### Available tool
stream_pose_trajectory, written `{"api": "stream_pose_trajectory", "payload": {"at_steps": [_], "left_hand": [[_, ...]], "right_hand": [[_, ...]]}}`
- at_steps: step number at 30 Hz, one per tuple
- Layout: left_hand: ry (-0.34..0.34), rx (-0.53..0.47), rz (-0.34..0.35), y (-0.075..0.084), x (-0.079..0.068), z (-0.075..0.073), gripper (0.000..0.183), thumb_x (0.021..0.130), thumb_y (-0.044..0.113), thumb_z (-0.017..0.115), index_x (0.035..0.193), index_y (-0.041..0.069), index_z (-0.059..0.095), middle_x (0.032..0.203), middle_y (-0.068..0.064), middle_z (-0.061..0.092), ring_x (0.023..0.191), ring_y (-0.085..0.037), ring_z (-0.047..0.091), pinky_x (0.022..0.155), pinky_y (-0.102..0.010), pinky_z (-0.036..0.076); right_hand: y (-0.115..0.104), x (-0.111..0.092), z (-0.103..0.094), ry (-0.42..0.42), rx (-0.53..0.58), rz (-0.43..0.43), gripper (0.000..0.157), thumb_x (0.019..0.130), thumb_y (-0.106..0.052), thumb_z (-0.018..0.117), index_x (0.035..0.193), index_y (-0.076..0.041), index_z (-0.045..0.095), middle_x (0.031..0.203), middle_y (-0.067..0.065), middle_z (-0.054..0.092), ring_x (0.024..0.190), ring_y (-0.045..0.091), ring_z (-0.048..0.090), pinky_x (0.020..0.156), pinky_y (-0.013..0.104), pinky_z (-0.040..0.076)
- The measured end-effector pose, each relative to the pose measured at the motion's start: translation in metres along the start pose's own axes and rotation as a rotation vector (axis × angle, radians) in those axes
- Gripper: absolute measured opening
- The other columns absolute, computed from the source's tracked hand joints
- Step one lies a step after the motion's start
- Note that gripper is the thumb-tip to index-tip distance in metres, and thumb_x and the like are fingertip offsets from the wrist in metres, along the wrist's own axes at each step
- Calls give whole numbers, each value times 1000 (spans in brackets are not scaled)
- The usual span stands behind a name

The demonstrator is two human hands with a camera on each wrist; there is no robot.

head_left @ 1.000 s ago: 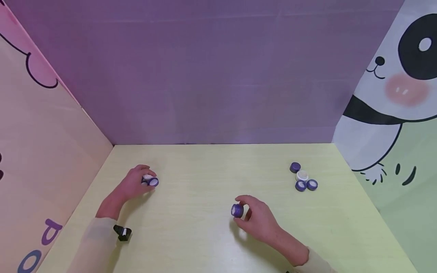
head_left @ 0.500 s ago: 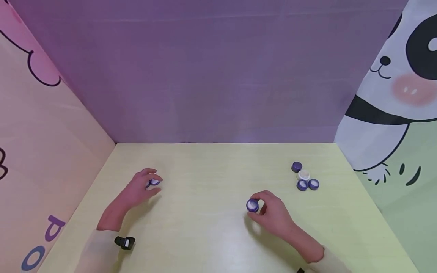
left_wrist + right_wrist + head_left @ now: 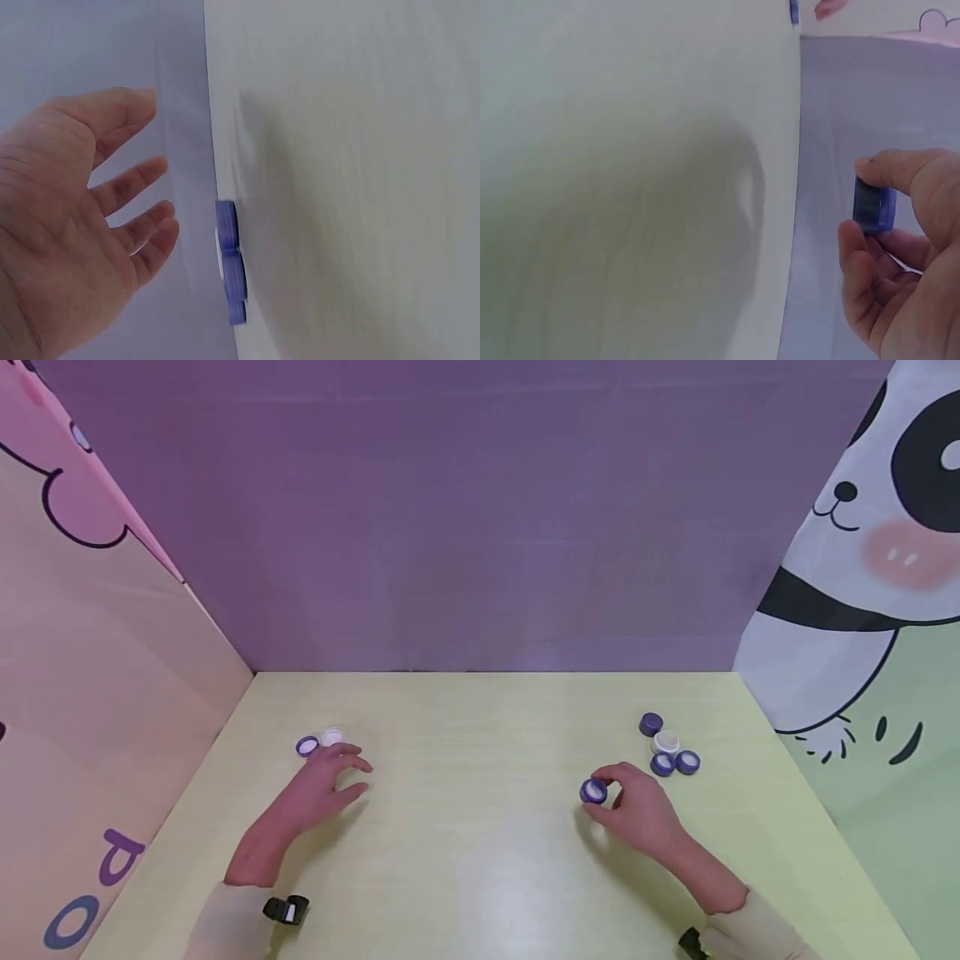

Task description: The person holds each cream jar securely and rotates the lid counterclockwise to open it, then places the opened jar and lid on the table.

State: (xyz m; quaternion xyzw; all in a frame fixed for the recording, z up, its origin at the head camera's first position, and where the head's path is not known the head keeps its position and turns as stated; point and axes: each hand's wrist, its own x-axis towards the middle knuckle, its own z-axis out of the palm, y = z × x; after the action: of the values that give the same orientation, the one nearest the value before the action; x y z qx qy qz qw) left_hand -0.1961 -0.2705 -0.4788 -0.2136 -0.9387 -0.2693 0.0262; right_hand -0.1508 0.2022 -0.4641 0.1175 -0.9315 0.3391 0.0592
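Observation:
Between thumb and fingers my right hand [image 3: 645, 814] pinches a round purple bottle cap [image 3: 593, 791] with a pale centre, raised above the table. The right wrist view shows that cap [image 3: 874, 208] side-on, standing on edge between the thumb and the fingers. My left hand [image 3: 318, 789] holds nothing and hovers over the table's left side, fingers apart. Just behind it lie a purple cap [image 3: 307, 746] with a white middle and a white cap [image 3: 332, 737], partly covered by the hand. In the left wrist view several purple caps [image 3: 235, 275] line up beyond the open palm [image 3: 60, 180].
At the right rear of the pale wooden table [image 3: 465, 760], a purple cap [image 3: 651, 724], a white cap [image 3: 665, 743] and two purple caps [image 3: 662, 765] cluster together. A purple wall [image 3: 480, 527] stands behind, with printed panels at both sides.
My right hand has carried its cap rightward and away from me, toward the right cluster. My left hand has come off the left caps, shifting right and nearer, uncovering two of them.

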Motion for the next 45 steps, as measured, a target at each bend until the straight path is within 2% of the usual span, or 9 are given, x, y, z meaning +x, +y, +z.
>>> {"api": "stream_pose_trajectory", "payload": {"at_steps": [4,7,11,18,27,40,45], "left_hand": [[13,6,29,7,-1,4,18,85,11,74,103,9,71,126,-21,54,120,-43,44,99,-58,36],[17,8,33,11,-1,7,19,85,11,74,104,10,71,127,-20,54,121,-42,44,99,-56,37],[11,20,25,15,-1,9,19,86,12,74,104,11,71,128,-19,53,122,-41,44,99,-56,38],[7,15,24,20,-2,10,19,87,13,74,105,12,71,130,-18,53,123,-40,43,98,-56,39],[-10,18,15,26,-3,13,19,87,13,73,106,11,70,130,-18,53,123,-40,44,99,-55,39],[-27,-16,35,36,3,21,26,88,14,72,113,7,67,131,-19,53,123,-38,44,101,-53,38],[-31,-15,38,38,4,22,27,89,14,71,114,6,67,130,-19,54,123,-38,45,102,-53,37]], "right_hand": [[10,2,-8,32,-76,2,36,76,-24,83,106,-7,69,99,3,68,72,14,62,63,31,49],[16,2,-10,51,-105,21,38,77,-26,82,107,-7,69,101,4,70,86,19,63,69,35,49],[21,2,-12,56,-91,59,40,77,-24,82,109,-4,68,103,8,69,86,20,62,68,35,48],[28,2,-19,55,-51,150,41,77,-25,82,107,-2,65,103,13,67,75,17,58,64,33,46],[34,9,-36,77,-48,163,40,80,-23,81,107,2,66,99,15,68,93,37,65,78,47,51],[54,9,-41,105,-83,238,44,81,-21,77,113,5,62,105,22,65,89,32,60,72,41,45],[64,5,-42,115,-70,242,43,81,-20,77,112,6,61,105,23,65,96,37,60,78,47,46]]}}
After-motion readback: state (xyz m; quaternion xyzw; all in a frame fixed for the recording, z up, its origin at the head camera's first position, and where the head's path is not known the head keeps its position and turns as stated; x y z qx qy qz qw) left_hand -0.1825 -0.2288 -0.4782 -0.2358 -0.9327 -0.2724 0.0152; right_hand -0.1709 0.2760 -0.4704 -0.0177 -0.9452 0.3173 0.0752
